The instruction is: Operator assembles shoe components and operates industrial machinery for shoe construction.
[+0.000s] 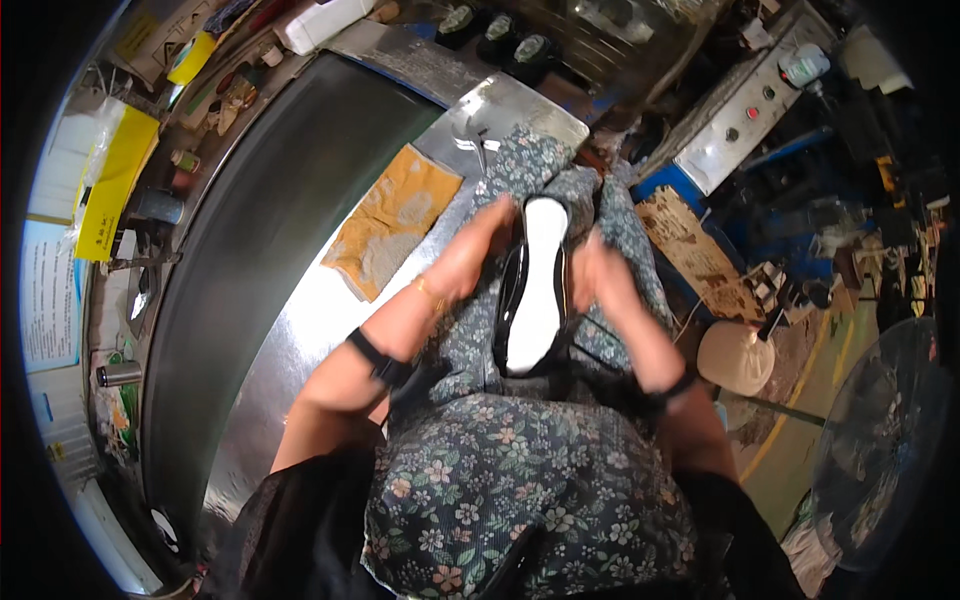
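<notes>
A black shoe (538, 285) with a white sole lies sole up over my lap, its narrower end pointing toward me. My left hand (478, 250) is closed on the shoe's left edge near the far end, with its fingertips partly hidden by the shoe. Along the shoe's right side is my right hand (600, 275), smeared by motion, its fingers close against the edge. Whether they grip it I cannot tell. Flowered cloth (500, 470) covers my lap and continues under the shoe.
To the left, a stained orange cloth (395, 220) rests on a shiny metal ledge (275, 385) beside a dark conveyor belt (270, 190). A hammer (481, 150) lies at its far end. At right stand a control box with buttons (735, 125), a pale plastic jug (735, 357) and a round fan (885, 445).
</notes>
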`<action>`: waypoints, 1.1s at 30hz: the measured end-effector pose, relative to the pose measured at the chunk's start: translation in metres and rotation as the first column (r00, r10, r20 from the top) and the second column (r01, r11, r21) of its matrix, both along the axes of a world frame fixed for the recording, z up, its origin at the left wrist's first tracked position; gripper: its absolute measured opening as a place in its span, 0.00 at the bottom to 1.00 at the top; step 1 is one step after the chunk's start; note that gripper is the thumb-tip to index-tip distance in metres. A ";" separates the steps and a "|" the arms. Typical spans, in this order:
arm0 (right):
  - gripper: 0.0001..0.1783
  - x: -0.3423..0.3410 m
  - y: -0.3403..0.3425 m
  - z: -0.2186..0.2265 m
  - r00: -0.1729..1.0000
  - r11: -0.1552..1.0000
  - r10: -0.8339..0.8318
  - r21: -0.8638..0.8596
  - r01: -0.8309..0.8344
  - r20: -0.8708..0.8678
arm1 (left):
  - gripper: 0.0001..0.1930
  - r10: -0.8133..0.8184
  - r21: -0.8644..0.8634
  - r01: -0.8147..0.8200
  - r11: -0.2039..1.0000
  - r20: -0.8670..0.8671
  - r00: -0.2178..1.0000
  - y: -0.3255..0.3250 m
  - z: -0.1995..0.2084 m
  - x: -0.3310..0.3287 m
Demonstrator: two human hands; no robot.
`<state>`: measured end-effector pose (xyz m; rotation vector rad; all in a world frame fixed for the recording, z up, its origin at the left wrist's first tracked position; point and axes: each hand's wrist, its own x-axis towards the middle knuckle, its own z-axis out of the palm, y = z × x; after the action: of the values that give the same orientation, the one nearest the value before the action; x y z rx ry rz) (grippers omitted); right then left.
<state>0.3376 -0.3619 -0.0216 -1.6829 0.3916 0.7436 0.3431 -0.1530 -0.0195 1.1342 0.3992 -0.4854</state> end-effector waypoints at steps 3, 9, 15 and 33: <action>0.29 0.043 0.021 0.002 0.858 0.996 0.056 -0.084 -0.015 0.511 | 0.30 -0.047 0.264 0.049 0.963 -0.014 0.999 -0.020 0.002 0.034; 0.13 0.040 0.035 -0.016 0.621 0.649 0.588 -0.761 0.021 0.518 | 0.27 -0.471 0.934 0.035 0.356 0.147 0.870 -0.023 -0.027 0.031; 0.09 0.028 0.063 0.017 0.509 0.925 0.270 -0.368 0.100 0.817 | 0.18 0.121 -0.219 -0.135 0.966 -0.079 0.990 0.006 -0.025 0.013; 0.43 -0.041 -0.212 0.127 0.552 0.858 -0.514 0.389 0.337 0.656 | 0.15 -0.533 0.569 0.172 0.804 0.561 0.634 -0.023 0.003 -0.059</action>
<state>0.2963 -0.5735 0.1054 -1.4388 0.1071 -0.3054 0.2838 -0.1763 -0.0160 1.7989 -0.4451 -0.2664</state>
